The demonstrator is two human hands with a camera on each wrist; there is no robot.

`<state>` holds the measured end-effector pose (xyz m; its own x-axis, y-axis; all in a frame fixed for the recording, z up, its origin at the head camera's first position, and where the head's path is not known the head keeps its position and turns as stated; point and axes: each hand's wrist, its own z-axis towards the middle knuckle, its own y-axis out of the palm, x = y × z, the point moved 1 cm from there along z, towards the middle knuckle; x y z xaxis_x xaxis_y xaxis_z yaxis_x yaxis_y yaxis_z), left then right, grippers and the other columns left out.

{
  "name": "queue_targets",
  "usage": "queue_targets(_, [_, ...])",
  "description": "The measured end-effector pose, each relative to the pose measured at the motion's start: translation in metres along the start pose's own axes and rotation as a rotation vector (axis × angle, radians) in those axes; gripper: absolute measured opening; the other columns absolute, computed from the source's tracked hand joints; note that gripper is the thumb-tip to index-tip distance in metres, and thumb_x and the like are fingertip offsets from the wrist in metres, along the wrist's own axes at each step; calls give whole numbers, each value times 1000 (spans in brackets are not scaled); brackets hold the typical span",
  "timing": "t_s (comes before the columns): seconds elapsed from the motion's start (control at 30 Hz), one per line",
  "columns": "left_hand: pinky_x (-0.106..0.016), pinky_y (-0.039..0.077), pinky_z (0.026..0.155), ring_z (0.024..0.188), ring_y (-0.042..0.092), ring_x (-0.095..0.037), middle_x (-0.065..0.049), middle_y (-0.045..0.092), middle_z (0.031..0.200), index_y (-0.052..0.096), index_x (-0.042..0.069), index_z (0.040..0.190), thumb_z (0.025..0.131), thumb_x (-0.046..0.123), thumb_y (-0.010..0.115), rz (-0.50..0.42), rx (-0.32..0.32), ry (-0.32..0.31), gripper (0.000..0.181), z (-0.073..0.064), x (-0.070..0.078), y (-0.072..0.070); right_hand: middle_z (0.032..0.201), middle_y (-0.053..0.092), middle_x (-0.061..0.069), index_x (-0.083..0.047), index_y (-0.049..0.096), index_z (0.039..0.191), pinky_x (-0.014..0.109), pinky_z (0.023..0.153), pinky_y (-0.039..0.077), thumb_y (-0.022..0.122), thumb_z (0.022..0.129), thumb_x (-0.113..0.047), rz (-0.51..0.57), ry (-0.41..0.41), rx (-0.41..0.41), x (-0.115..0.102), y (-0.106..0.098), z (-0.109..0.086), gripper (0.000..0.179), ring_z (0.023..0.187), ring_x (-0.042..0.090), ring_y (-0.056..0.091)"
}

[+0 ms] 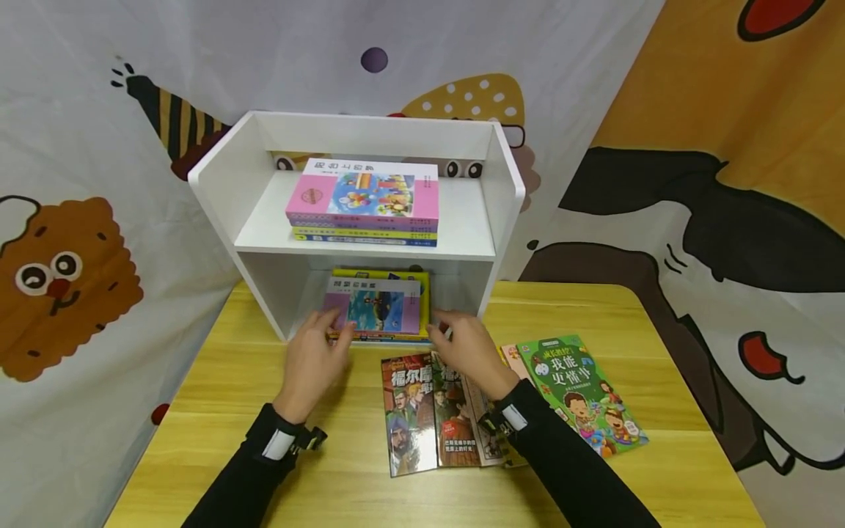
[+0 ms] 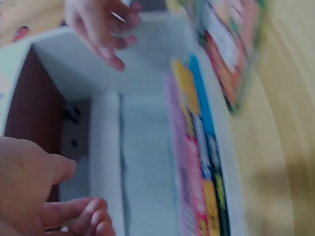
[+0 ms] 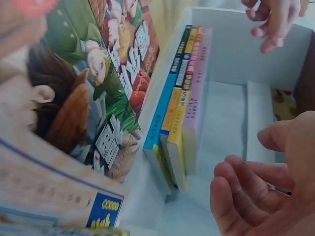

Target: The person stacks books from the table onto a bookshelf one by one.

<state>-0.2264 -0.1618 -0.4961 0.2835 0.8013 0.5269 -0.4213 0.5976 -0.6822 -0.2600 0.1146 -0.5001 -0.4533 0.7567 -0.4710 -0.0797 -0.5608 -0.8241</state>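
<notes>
A small pile of books (image 1: 372, 304) lies flat on the bottom level of a white two-tier shelf (image 1: 264, 293), a pink-and-blue cover on top. Its colored spines (image 3: 179, 93) line up along the shelf's front edge in the right wrist view. At the pile's left side is my left hand (image 1: 313, 359), fingers loosely bent. My right hand (image 1: 472, 352) is at the right side in the same way. Both wrist views show a gap between the hands and the books, with nothing held by the left hand (image 2: 44, 191) or the right hand (image 3: 266, 182).
On the upper level sits another stack of books (image 1: 363, 194), pink cover uppermost. Comic-style books (image 1: 412, 418) and a green book (image 1: 577, 389) lie overlapping on the wooden table (image 1: 218, 411), in front and to the right. A patterned cloth (image 1: 165, 44) hangs behind.
</notes>
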Motion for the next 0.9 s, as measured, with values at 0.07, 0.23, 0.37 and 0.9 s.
queue_targets(0.07, [-34,47,55,72,53,-14,1,58,86,63,10,115,90,39,59,-83,-28,8,39,-2,13,-2,88,59,-6,-13,57,127,28,53,48,51,94,-35,10,-18,19,0,-7,-8,39,67,5,53])
queue_targets(0.23, [-31,49,57,78,56,-14,1,60,93,61,14,119,91,39,57,-175,-134,5,37,-13,36,0,105,59,-1,-16,56,129,34,66,53,52,94,-36,1,-28,30,1,-15,-33,40,87,11,55])
queue_targets(0.37, [-36,51,66,85,57,-18,-4,62,103,59,14,122,91,41,56,-162,-227,4,42,-25,42,14,116,56,-2,-17,56,129,39,76,53,52,94,-39,-53,-57,-7,4,-9,-50,42,104,14,51])
queue_targets(0.9, [-42,43,83,97,43,-28,-15,54,109,57,-3,122,87,51,57,146,-396,0,65,-52,18,73,149,32,9,-16,49,136,63,105,24,56,90,-46,-229,-160,-136,17,33,-105,56,134,39,19])
